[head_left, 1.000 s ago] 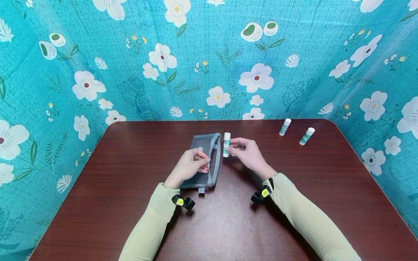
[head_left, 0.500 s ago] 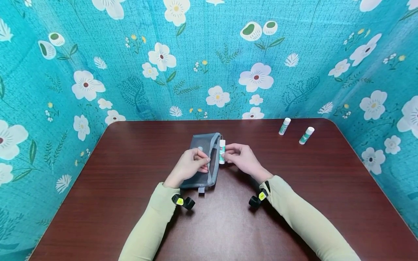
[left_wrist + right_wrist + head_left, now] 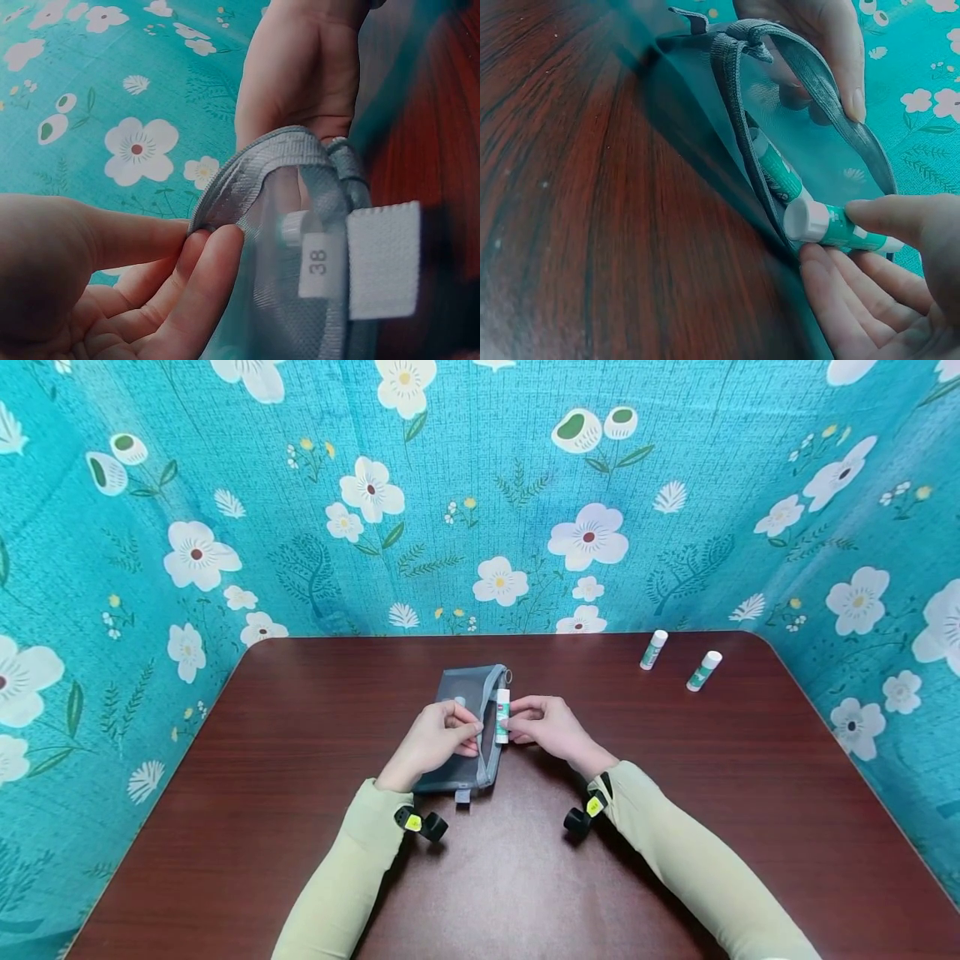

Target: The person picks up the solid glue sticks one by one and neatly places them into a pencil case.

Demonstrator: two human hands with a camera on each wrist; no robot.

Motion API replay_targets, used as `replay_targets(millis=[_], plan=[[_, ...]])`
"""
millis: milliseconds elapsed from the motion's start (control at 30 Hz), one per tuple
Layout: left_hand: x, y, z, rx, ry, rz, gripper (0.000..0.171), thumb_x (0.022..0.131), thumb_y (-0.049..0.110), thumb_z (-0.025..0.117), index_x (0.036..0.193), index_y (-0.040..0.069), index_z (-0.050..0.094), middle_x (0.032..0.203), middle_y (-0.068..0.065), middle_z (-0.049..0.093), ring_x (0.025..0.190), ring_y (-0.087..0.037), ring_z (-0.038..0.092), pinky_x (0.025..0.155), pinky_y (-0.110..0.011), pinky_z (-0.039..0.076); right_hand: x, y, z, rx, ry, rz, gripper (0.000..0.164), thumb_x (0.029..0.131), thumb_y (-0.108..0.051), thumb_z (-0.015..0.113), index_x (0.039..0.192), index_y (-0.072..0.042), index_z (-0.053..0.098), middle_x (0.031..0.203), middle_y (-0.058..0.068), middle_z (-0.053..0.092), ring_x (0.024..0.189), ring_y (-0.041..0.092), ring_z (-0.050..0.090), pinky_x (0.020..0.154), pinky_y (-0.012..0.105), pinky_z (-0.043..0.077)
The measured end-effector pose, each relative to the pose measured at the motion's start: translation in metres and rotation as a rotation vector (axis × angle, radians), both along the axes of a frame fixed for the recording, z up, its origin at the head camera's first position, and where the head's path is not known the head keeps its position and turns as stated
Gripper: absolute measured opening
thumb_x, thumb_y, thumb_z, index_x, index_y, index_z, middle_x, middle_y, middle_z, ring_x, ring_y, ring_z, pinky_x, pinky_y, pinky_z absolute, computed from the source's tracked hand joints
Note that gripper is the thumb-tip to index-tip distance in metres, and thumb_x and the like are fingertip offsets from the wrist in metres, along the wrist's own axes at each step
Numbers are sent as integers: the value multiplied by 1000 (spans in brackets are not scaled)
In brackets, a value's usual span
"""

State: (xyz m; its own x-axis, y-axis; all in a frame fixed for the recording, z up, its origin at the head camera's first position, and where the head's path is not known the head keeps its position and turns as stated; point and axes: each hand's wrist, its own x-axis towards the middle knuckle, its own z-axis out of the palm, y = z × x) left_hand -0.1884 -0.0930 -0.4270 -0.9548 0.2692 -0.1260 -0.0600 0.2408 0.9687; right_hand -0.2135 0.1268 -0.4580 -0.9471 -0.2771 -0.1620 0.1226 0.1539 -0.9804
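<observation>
A grey mesh zip pouch [image 3: 465, 683] lies on the table with its zipped side parted. My left hand [image 3: 433, 742] pinches one edge of the opening between thumb and fingers, holding it away from the other edge. At the mouth, my right hand [image 3: 553, 728] grips a white-and-green glue stick [image 3: 502, 717] by thumb and fingertips. The right wrist view shows this held stick's white end right at the opening, over another glue stick [image 3: 780, 172] lying inside the mesh. A white label [image 3: 319, 264] marked 38 shows in the left wrist view.
Two more glue sticks, one [image 3: 654, 650] near the back edge and one [image 3: 704, 672] a little closer, stand at the back right of the dark wooden table [image 3: 300, 710]. A blue floral cloth [image 3: 450, 510] hangs behind and at the sides.
My right hand has moved left and slightly nearer with the glue stick, from beside the pouch to its opening. My left hand keeps its pinch on the pouch edge.
</observation>
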Motion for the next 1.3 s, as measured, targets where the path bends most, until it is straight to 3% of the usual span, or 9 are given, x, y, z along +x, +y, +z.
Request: replay_targets(millis=[567, 800, 1300], plan=[[2, 0, 2, 4, -5, -5, 10, 98, 3, 68, 102, -5, 65, 84, -18, 67, 70, -23, 71, 70, -37, 64, 0, -7, -1, -11, -35, -13, 38, 93, -3, 73, 126, 11, 61, 98, 24, 73, 81, 30, 74, 75, 40, 63], [3, 0, 3, 10, 0, -3, 10, 98, 4, 68, 102, -5, 65, 82, -16, 67, 69, -22, 70, 70, -36, 64, 2, -3, 7, 18, 6, -13, 42, 94, -13, 74, 127, 10, 62, 103, 26, 72, 87, 36, 73, 78, 41, 63], [2, 1, 2, 18, 2, 6, 7, 97, 1, 67, 100, -5, 65, 79, -16, 66, 66, -20, 69, 67, -34, 63, -1, 12, 15, 70, 64, -91, 39, 95, -25, 74, 124, 1, 68, 114, 21, 71, 100, 34, 71, 87, 41, 60]])
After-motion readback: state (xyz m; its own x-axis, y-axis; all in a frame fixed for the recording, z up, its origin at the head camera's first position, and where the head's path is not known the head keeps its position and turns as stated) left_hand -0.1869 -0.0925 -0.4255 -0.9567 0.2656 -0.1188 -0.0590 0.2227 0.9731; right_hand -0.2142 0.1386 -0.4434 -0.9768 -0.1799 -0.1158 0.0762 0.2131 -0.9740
